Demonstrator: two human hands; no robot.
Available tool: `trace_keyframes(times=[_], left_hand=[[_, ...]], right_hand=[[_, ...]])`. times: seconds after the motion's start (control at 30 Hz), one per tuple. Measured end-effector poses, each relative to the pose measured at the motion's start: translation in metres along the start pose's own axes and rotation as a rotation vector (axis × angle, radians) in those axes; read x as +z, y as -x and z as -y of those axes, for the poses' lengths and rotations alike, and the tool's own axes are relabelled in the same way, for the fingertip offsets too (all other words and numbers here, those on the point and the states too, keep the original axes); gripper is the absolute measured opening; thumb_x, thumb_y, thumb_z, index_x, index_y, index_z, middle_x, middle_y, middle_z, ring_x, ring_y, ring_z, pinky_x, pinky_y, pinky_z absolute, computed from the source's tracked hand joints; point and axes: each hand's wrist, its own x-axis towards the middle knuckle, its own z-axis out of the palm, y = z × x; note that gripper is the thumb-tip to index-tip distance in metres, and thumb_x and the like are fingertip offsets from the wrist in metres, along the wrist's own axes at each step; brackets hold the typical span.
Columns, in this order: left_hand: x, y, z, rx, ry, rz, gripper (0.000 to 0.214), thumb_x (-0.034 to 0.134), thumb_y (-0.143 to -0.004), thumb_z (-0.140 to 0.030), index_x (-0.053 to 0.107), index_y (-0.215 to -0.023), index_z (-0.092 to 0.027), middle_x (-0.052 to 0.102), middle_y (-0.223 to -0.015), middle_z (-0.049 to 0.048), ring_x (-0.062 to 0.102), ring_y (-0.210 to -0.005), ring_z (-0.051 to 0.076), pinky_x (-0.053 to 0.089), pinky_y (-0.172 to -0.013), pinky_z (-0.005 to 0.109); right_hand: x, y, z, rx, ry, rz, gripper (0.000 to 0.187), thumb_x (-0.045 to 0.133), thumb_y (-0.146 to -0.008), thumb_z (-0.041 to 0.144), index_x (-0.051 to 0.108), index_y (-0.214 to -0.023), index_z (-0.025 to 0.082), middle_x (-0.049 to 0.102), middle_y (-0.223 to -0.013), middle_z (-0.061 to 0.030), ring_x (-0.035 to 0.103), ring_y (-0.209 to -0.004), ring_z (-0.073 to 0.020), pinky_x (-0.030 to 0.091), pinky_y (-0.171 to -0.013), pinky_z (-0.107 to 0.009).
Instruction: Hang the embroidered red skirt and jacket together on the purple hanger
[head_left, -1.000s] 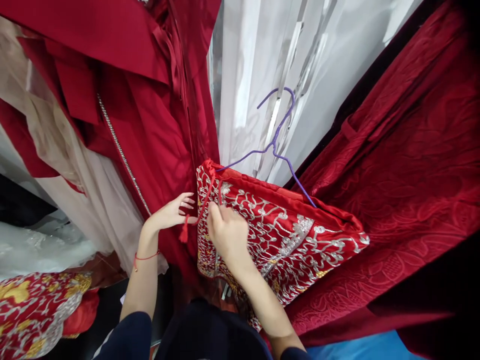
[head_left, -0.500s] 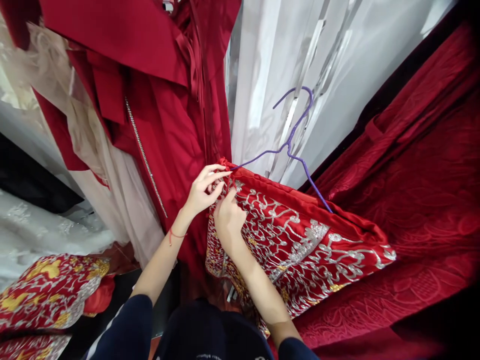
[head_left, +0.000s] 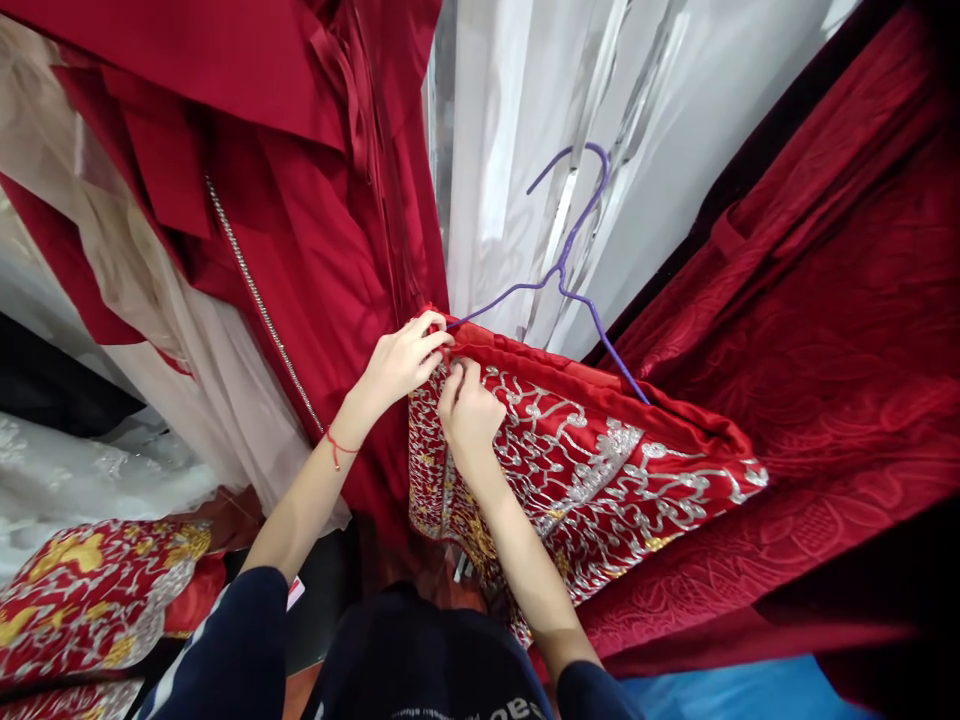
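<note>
A red skirt (head_left: 592, 430) with silver and gold embroidery hangs at a slant from a purple wire hanger (head_left: 559, 270), whose hook points up over white cloth. At the skirt's left upper corner, my left hand (head_left: 405, 355) has its fingers closed on the waistband beside the hanger's end. My right hand (head_left: 472, 410) is just below and to the right, fingers curled and pinched at the cloth near a short red cord (head_left: 448, 353). Its fingertips are partly hidden, so whether it grips cord or waistband is unclear.
Plain red garments (head_left: 300, 220) hang on the left, next to pale tulle (head_left: 150, 260). Patterned dark red fabric (head_left: 840, 330) fills the right side. Another embroidered red piece (head_left: 97, 590) lies at lower left. Something blue (head_left: 742, 690) shows at the bottom right.
The view has shifted, so the skirt and hanger sit slightly further left and higher. My right hand's fingers have curled in closer to the corner; my left hand stays at the waistband.
</note>
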Motion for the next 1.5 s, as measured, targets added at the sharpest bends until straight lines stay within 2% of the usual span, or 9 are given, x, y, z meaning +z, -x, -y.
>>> trace_keyframes(times=[0.2, 0.3, 0.43, 0.6, 0.77, 0.97, 1.1, 1.33, 1.5], left_hand=[[-0.03, 0.013, -0.018, -0.011, 0.031, 0.136, 0.025, 0.044, -0.096, -0.02, 0.066, -0.106, -0.02, 0.07, -0.107, 0.0058, 0.065, -0.086, 0.019, 0.045, -0.07, 0.027], [-0.04, 0.016, -0.027, 0.002, 0.073, 0.147, 0.026, 0.041, -0.096, -0.021, 0.067, -0.098, -0.018, 0.069, -0.098, 0.0054, 0.063, -0.08, 0.017, 0.044, -0.069, 0.027], [-0.045, 0.018, -0.029, 0.003, 0.149, 0.145, 0.019, 0.048, -0.092, -0.022, 0.066, -0.096, -0.018, 0.065, -0.089, 0.0014, 0.053, -0.061, 0.011, 0.038, -0.06, 0.025], [-0.042, 0.02, -0.029, -0.058, 0.154, 0.064, 0.014, 0.058, -0.088, -0.027, 0.07, -0.09, -0.02, 0.065, -0.081, -0.0018, 0.049, -0.056, 0.009, 0.032, -0.056, 0.025], [-0.034, 0.021, -0.036, -0.163, 0.318, -0.051, 0.016, 0.059, -0.088, -0.026, 0.074, -0.085, -0.02, 0.07, -0.086, 0.0009, 0.056, -0.066, 0.012, 0.038, -0.062, 0.025], [-0.023, 0.026, -0.038, -0.26, 0.401, -0.104, 0.015, 0.061, -0.086, -0.022, 0.074, -0.08, -0.019, 0.064, -0.078, -0.0011, 0.049, -0.058, 0.009, 0.032, -0.055, 0.025], [-0.015, 0.026, -0.043, -0.3, 0.428, -0.149, 0.015, 0.062, -0.087, -0.022, 0.074, -0.079, -0.02, 0.064, -0.078, -0.0016, 0.049, -0.059, 0.009, 0.033, -0.057, 0.025], [-0.006, 0.022, -0.047, -0.353, 0.438, -0.216, 0.019, 0.062, -0.089, -0.029, 0.072, -0.076, -0.019, 0.063, -0.077, -0.001, 0.052, -0.061, 0.01, 0.037, -0.06, 0.025], [-0.005, 0.027, -0.049, -0.38, 0.405, -0.207, 0.019, 0.062, -0.09, -0.031, 0.073, -0.079, -0.02, 0.064, -0.079, -0.0008, 0.054, -0.063, 0.011, 0.038, -0.062, 0.026]], right_hand=[[0.001, 0.009, 0.003, -0.028, -0.109, -0.125, 0.034, 0.041, -0.105, 0.041, 0.063, -0.102, 0.016, 0.075, -0.071, -0.0034, 0.068, -0.055, -0.0132, 0.03, -0.05, -0.025], [-0.004, 0.014, 0.006, -0.002, -0.147, -0.121, 0.034, 0.047, -0.102, 0.047, 0.063, -0.1, 0.017, 0.075, -0.071, -0.0021, 0.068, -0.054, -0.0139, 0.029, -0.048, -0.025], [-0.009, 0.018, 0.007, 0.05, -0.185, -0.082, 0.03, 0.043, -0.104, 0.04, 0.063, -0.1, 0.018, 0.077, -0.074, -0.0039, 0.069, -0.054, -0.014, 0.029, -0.048, -0.025], [-0.012, 0.021, 0.006, 0.042, -0.397, -0.072, 0.024, 0.044, -0.103, 0.034, 0.061, -0.101, 0.018, 0.075, -0.073, -0.0024, 0.069, -0.056, -0.0142, 0.035, -0.052, -0.023], [-0.01, 0.027, 0.011, 0.112, -0.718, -0.095, 0.024, 0.044, -0.102, 0.039, 0.056, -0.095, 0.019, 0.07, -0.071, -0.0007, 0.063, -0.057, -0.0119, 0.04, -0.055, -0.021], [-0.008, 0.026, 0.015, 0.239, -1.101, -0.01, 0.029, 0.052, -0.096, 0.046, 0.047, -0.081, 0.022, 0.048, -0.055, 0.0086, 0.042, -0.045, -0.007, 0.032, -0.047, -0.02], [-0.013, 0.023, 0.017, 0.349, -1.374, 0.059, 0.03, 0.059, -0.09, 0.046, 0.044, -0.078, 0.022, 0.045, -0.054, 0.0098, 0.037, -0.044, -0.0055, 0.028, -0.044, -0.018], [-0.007, 0.032, 0.015, 0.495, -1.439, 0.125, 0.035, 0.061, -0.085, 0.052, 0.045, -0.076, 0.022, 0.043, -0.051, 0.0106, 0.031, -0.042, -0.0052, 0.025, -0.042, -0.019], [-0.004, 0.04, 0.01, 0.435, -1.356, 0.136, 0.034, 0.059, -0.088, 0.05, 0.045, -0.076, 0.022, 0.041, -0.051, 0.0106, 0.03, -0.044, -0.0058, 0.025, -0.044, -0.019]])
